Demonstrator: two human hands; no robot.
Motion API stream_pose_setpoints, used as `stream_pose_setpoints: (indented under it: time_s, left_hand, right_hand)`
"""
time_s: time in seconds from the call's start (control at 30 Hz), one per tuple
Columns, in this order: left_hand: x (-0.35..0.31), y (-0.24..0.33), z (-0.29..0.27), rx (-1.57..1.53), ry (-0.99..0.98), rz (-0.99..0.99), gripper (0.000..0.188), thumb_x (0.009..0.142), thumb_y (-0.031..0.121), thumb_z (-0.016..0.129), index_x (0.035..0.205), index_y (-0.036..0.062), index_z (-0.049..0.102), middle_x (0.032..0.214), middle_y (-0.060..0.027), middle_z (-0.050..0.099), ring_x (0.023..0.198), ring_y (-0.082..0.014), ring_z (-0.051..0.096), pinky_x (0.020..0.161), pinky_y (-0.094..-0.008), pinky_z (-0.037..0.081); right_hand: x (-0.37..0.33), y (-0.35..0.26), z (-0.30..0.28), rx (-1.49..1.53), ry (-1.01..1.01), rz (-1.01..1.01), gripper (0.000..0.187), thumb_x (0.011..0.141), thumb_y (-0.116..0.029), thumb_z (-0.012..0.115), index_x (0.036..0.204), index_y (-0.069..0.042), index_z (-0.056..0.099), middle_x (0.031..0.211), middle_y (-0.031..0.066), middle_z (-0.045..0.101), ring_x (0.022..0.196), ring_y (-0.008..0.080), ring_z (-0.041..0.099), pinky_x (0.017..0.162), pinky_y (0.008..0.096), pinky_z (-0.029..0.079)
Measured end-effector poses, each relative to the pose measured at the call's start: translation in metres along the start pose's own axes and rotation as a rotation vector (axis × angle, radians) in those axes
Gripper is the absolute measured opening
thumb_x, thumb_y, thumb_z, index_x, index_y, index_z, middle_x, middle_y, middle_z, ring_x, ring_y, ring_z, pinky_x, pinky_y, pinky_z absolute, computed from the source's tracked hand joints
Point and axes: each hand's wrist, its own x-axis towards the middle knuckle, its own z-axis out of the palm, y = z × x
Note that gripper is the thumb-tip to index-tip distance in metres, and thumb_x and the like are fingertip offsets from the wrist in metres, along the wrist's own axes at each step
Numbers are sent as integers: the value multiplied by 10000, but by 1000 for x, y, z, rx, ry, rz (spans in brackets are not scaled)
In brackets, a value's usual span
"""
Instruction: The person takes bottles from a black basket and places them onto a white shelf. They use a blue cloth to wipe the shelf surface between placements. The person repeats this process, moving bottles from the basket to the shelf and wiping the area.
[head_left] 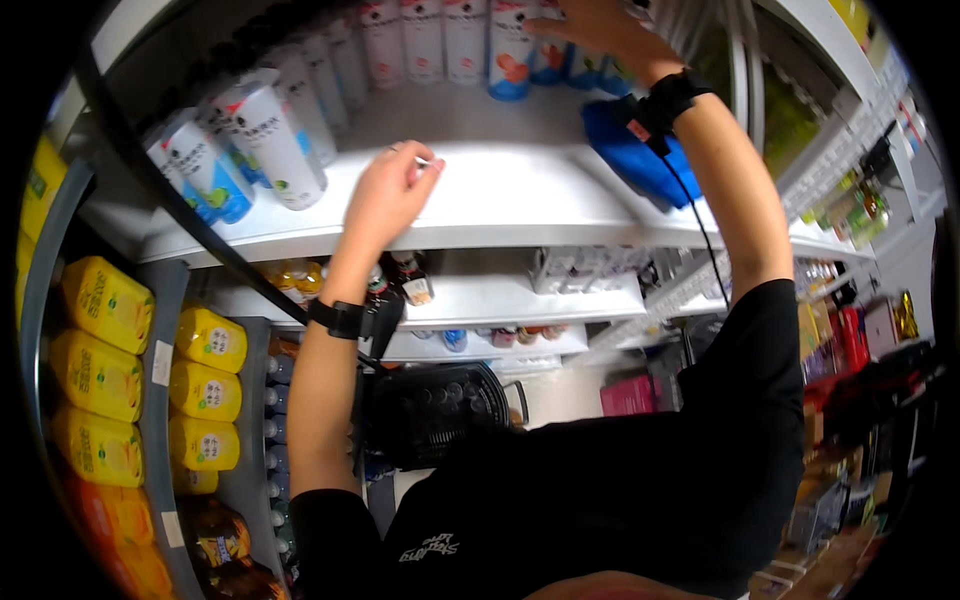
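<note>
Cartons (510,45) line the back of the top shelf (520,195), upper middle of the frame, tall white ones with blue feet, standing upright in a row. Right hand (590,25) is up there now, at the very top edge, fingers laid over the carton tops just right of the blue-and-white one; the palm hides the grip, so I cannot tell whether it is clamped on one or only resting. Long axis of those cartons runs straight up, and the hand sits on top of them, not beside them.

Left hand (388,190) is lower and nearer, centre of the frame, hovering over the bare front of the shelf. Fingers are curled narrow, pinching something thin and pale at the tips; too small to name. It touches no carton.

Off to its left, upper left, more white cups (270,135) stand at the shelf edge, well apart from the right hand. Blue pouch (635,155) lies on the shelf under the right wrist. Yellow bottles (105,305) fill the rack at far left. Right hand is clearly the closer one to the back row.
</note>
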Motion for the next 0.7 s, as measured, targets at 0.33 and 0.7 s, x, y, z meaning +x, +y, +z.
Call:
stream_pose_setpoints:
  time_s: [0.33, 0.7]
  left_hand:
    - [1, 3, 12, -17, 42, 93, 249, 901, 283, 616, 918, 35, 631, 687, -96, 514, 699, -268, 524, 652, -379, 433]
    - [-10, -2, 8, -237, 315, 327, 140, 893, 164, 623, 881, 26, 642, 723, -107, 567, 677, -252, 535, 636, -343, 445]
  right_hand:
    - [-207, 42, 8, 138, -292, 413, 924, 784, -571, 674, 1451, -23, 344, 1352, 285, 490, 1246, 402, 492, 1052, 408, 393]
    - [-252, -81, -22, 372, 236, 255, 555, 819, -196, 685, 1322, -77, 486, 1113, 247, 640, 1047, 409, 625, 882, 422, 499]
